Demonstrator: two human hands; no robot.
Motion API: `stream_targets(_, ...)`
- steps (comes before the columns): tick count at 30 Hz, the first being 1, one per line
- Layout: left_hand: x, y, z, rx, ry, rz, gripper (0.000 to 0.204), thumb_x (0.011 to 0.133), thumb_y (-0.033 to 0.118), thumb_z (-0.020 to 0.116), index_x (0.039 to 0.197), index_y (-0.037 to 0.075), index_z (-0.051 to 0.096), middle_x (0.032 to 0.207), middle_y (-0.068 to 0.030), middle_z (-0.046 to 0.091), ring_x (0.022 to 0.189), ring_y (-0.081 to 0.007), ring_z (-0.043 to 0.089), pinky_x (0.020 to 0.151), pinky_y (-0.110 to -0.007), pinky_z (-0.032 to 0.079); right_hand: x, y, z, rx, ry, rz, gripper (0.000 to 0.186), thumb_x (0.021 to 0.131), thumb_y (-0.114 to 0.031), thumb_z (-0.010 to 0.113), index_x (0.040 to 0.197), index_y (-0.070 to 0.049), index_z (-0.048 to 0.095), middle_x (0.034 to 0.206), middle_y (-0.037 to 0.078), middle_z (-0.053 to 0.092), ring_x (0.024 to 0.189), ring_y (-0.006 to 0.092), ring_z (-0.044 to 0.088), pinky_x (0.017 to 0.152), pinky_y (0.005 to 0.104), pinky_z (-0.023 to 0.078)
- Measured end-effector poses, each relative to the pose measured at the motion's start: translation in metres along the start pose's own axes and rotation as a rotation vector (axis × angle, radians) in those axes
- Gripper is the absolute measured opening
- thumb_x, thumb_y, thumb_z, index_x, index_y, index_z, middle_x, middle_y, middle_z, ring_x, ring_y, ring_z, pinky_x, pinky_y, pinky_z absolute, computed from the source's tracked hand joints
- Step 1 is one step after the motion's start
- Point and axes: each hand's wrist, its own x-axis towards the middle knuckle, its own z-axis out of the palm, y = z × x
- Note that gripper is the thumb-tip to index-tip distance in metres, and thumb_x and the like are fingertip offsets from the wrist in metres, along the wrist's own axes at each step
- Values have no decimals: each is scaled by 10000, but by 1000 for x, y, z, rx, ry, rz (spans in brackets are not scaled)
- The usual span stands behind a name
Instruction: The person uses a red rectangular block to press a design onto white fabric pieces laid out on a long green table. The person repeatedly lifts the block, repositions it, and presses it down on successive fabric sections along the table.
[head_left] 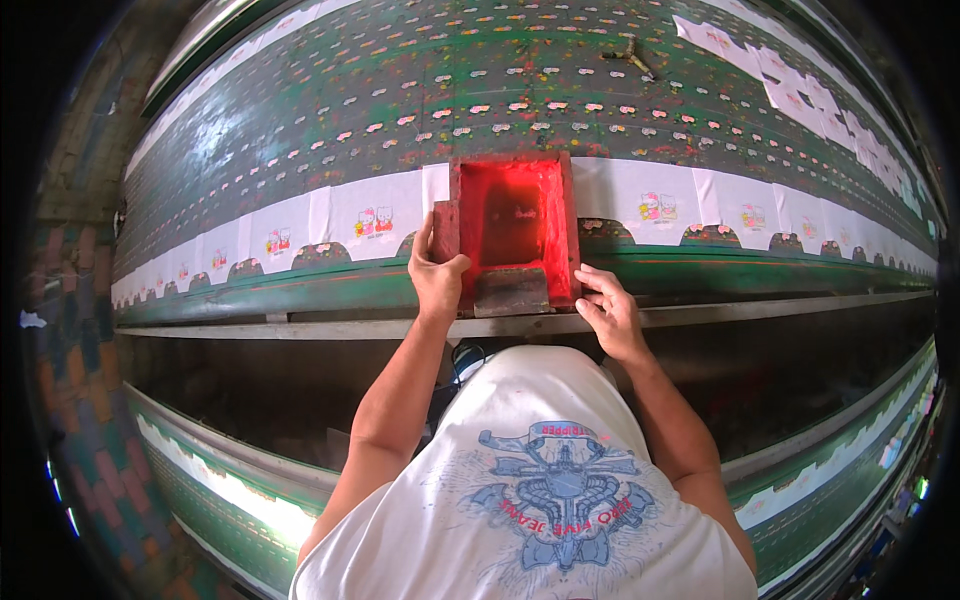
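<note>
A screen printing frame (567,215) with wooden sides and wet red ink inside lies across a strip of white cloth pieces (330,215) on the long green table. My left hand (438,280) is closed around its left side, by a wooden block (446,230) fixed there. My right hand (612,315) grips the lower right edge loosely, fingertips and thumb against the wood. A dark flat piece, perhaps a squeegee (512,291), rests at the frame's near end. Ink and shadow hide most of the mesh. Cloth on both sides bears small printed cartoon figures.
The green table (330,125) carries rows of small printed marks. More white cloth pieces (800,90) lie at the far right, near a dark branched object (630,58). A pale rail (760,312) runs along the near edge. Behind me stands another green table (235,490).
</note>
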Motion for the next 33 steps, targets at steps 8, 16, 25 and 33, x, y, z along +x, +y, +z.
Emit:
stream_targets(8,-2,-1,1,-27,3,-19,1018,730,-181,703,1710,-50,461,1576,-178,651,1351,-231,683,1172,-343,531,5,-4,3,-72,108,-44,373,1047,-63,762,1414,-2,732,1502,173,703,1344,315,707,1061,438,617)
stream_targets(16,-3,3,5,-53,15,10,986,750,-193,698,1701,-52,475,1484,-153,709,1281,-205,710,1119,-328,557,29,-66,38,-644,-188,-595,433,912,-174,888,1313,-65,765,1319,142,754,1296,374,683,1113,512,538)
stream_targets(25,3,-14,-7,-29,-37,56,975,780,-162,750,1705,-20,478,1488,-126,691,1282,-201,703,1130,-337,557,53,-67,77,-1080,-413,-609,372,972,-109,667,1331,-52,749,1268,137,742,1190,336,691,1018,483,560)
stream_targets(33,7,-26,-12,-62,-6,130,753,1001,-67,750,1705,38,505,1386,-105,700,1225,-171,699,1092,-309,567,102,-90,56,-976,-545,-475,158,936,-72,684,1082,-74,743,1042,158,793,1063,365,771,937,514,609)
